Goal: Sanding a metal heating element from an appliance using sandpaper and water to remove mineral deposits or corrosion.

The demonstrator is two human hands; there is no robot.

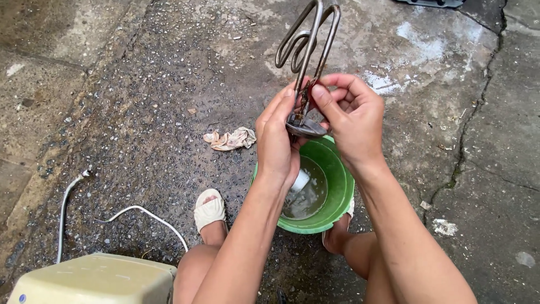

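We take the green bucket (332, 197) as our landmark. It stands on the wet concrete ground (140, 112) between our two feet, part full of cloudy water, and we judge it sits there so that whatever comes off the work above it drops into the water.

Well to the left of the bucket, at the bottom corner, is a cream plastic box (95, 278), with a white cable (140, 211) trailing from that side across the ground. Up and left of the bucket lies a crumpled rag (229, 138), apart from everything else.

Directly above the bucket we hold a metal heating coil (306, 39), loops up, its round base plate (306, 128) down and just over the rim. Holding it upright keeps the base end facing us.

Our left hand (277, 141) wraps the base from the left, fingers curled and pressed against the plate's edge. Our right hand (354, 121) comes in from the right, thumb and forefinger pinching the rods just above the plate, the other fingers curled loosely behind. The rods run up between both sets of fingertips.
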